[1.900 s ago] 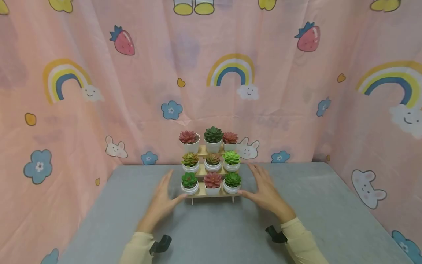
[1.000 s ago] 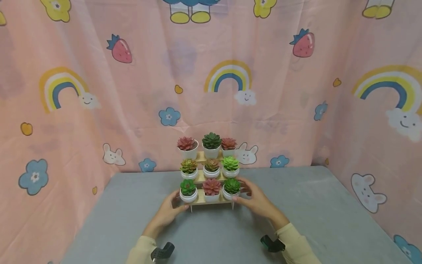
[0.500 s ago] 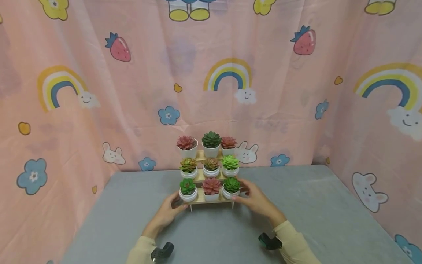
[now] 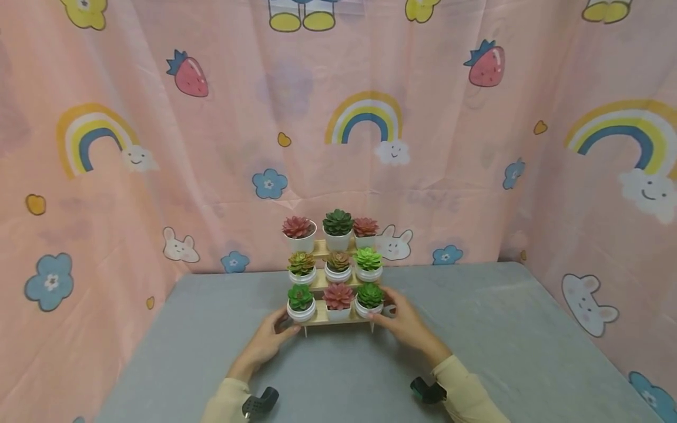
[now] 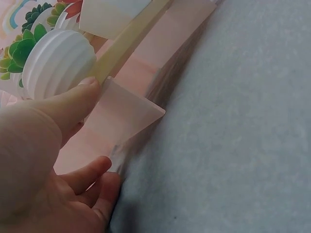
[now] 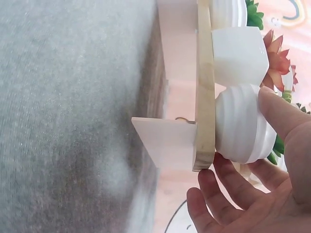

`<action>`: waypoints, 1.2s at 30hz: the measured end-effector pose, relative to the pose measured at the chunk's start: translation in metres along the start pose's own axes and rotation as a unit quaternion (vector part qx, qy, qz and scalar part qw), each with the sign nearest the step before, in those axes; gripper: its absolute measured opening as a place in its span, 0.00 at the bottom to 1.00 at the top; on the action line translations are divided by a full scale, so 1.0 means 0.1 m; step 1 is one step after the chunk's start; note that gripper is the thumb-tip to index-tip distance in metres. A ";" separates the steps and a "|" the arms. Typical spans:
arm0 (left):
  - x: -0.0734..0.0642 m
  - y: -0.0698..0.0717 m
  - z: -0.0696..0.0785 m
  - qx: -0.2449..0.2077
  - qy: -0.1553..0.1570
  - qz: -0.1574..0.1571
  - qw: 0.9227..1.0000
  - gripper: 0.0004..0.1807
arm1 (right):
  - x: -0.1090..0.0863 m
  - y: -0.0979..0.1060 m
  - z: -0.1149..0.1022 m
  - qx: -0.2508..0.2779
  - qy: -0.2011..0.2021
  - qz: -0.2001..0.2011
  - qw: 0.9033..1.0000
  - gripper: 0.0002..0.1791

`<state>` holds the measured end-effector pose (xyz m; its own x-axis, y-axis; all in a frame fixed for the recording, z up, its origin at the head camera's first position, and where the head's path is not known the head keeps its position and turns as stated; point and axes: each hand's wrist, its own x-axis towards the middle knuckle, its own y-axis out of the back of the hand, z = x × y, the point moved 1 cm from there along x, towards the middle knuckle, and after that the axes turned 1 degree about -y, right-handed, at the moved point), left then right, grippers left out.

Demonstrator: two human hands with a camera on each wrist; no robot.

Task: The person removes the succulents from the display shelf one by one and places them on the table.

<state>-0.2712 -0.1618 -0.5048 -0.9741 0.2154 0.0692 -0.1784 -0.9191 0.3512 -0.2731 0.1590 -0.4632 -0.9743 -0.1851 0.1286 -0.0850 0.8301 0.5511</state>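
Note:
A three-tier stand with wooden shelves [image 4: 322, 318] and pale supports holds several succulents in white pots. My left hand [image 4: 266, 341] grips the left end of the lowest shelf. In the left wrist view the thumb [image 5: 82, 97] lies where shelf and pot meet, with the other fingers bent below. At the right end, my right hand [image 4: 409, 326] holds the green succulent [image 4: 369, 295] by its white pot [image 6: 240, 124]. Its thumb [image 6: 282, 109] is on the pot's front and its fingers reach behind. A red succulent [image 4: 338, 296] stands between the two front end pots.
The stand rests on a grey table [image 4: 211, 317], close to its back edge. Behind hangs a pink curtain [image 4: 227, 153] printed with rainbows and strawberries. Dark wrist cameras [image 4: 260, 403] sit on both cuffs.
Both hands, first spread wide beside the stand, have closed in on its lowest tier. In the last half second they barely move; the stand keeps its place.

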 end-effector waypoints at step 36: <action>0.00 -0.02 0.01 0.002 -0.003 -0.004 1.000 0.34 | 0.01 0.07 0.00 0.002 0.010 -0.009 1.000 0.32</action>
<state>-0.2703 -0.1597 -0.5047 -0.9719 0.2243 0.0715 -0.1853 -0.9162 0.3554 -0.2746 0.1652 -0.4593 -0.9681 -0.2102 0.1361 -0.1027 0.8290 0.5498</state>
